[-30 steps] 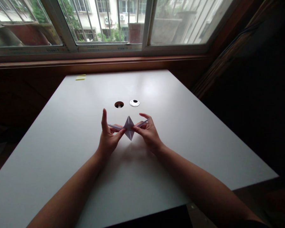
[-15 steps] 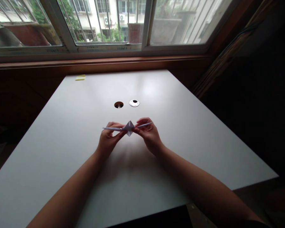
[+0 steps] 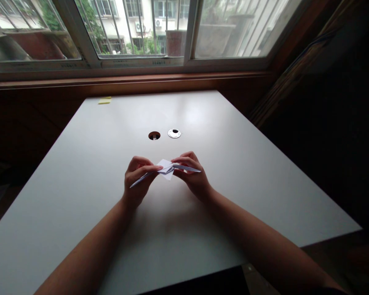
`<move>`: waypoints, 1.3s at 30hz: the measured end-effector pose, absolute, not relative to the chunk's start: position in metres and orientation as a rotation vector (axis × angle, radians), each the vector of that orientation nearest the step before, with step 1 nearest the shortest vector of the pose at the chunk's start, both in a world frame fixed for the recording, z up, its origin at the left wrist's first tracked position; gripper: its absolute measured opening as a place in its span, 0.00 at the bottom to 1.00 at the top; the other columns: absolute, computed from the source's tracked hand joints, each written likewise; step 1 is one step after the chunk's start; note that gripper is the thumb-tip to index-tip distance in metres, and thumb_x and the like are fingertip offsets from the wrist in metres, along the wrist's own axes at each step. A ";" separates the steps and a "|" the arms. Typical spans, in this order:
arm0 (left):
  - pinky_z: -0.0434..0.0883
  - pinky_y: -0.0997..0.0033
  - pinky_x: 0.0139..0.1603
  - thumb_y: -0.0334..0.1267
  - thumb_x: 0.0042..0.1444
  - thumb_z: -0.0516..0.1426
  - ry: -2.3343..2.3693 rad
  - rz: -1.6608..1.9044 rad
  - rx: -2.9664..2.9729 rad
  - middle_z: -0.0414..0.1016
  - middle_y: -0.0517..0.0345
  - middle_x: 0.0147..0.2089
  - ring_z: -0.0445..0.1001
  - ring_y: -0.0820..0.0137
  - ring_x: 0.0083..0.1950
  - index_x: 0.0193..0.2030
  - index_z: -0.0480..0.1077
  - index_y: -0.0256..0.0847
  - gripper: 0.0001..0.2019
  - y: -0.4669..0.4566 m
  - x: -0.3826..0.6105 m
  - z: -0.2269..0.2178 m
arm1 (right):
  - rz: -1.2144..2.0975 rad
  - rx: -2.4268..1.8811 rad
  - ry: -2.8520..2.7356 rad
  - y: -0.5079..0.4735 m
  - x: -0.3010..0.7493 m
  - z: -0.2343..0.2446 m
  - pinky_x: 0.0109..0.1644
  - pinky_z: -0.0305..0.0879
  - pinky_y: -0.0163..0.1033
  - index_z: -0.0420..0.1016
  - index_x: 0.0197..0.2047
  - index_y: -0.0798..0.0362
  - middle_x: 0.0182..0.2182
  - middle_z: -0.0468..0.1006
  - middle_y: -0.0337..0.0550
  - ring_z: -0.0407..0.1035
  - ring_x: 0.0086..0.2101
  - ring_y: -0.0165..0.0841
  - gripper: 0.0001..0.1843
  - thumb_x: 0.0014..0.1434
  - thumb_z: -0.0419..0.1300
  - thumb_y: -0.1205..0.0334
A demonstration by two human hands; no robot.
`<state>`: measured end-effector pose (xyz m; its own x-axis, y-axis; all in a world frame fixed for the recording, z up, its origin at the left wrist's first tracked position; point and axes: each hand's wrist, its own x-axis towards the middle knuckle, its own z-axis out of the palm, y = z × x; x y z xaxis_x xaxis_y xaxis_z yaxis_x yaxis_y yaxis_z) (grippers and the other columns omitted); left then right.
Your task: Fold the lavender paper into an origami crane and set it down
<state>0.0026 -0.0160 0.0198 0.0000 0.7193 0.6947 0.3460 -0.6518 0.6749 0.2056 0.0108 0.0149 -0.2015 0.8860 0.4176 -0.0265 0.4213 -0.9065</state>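
A small piece of folded white paper (image 3: pixel 165 166) is held up over the table between both hands. It has a diamond-shaped middle and two thin pointed ends, one to each side. My left hand (image 3: pixel 137 178) pinches its left part, the thumb close to the middle; the left point slants down past the fingers. On the other side my right hand (image 3: pixel 192 174) pinches the right part, and that point sticks out over the palm. The fingertips partly cover the folds.
The white table (image 3: pixel 80 172) carries a round cable hole (image 3: pixel 154 135) and, beside it, a round metal cover (image 3: pixel 174 133). Yellow sticky paper (image 3: pixel 105 100) lies at the far left edge. A barred window (image 3: pixel 141 32) stands behind. A black object (image 3: pixel 203 282) is at the near edge.
The folded paper has tilted and turned between the hands. Its left point now slants downward, its right point dips slightly outward, and more of the flat middle shows. Both hands keep their grip.
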 end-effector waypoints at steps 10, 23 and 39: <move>0.66 0.71 0.32 0.31 0.56 0.66 1.105 1.682 2.130 0.67 0.57 0.40 0.68 0.73 0.36 0.47 0.79 0.53 0.14 -0.018 0.001 0.013 | 1.208 -0.608 -1.634 0.011 0.212 0.018 0.48 0.70 0.41 0.81 0.47 0.47 0.42 0.79 0.45 0.74 0.42 0.36 0.12 0.59 0.68 0.58; 0.72 0.68 0.43 0.35 0.57 0.65 1.044 1.535 2.078 0.69 0.54 0.43 0.72 0.69 0.43 0.46 0.78 0.47 0.10 -0.012 0.000 0.016 | 1.286 -0.630 -1.542 0.011 0.211 0.015 0.47 0.73 0.42 0.81 0.40 0.50 0.40 0.80 0.45 0.75 0.41 0.36 0.11 0.55 0.70 0.55; 0.75 0.65 0.46 0.33 0.58 0.64 0.934 1.479 1.931 0.72 0.50 0.49 0.77 0.67 0.44 0.44 0.79 0.45 0.07 -0.013 0.002 0.017 | 1.027 -0.634 -1.685 0.016 0.212 0.015 0.49 0.73 0.44 0.83 0.42 0.47 0.44 0.77 0.47 0.75 0.44 0.37 0.09 0.58 0.68 0.56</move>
<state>0.0023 -0.0129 0.0166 0.1615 0.7842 0.5992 0.2043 -0.6206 0.7571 0.2121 0.0155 0.0149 -0.3426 0.8025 0.4884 -0.0657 0.4981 -0.8646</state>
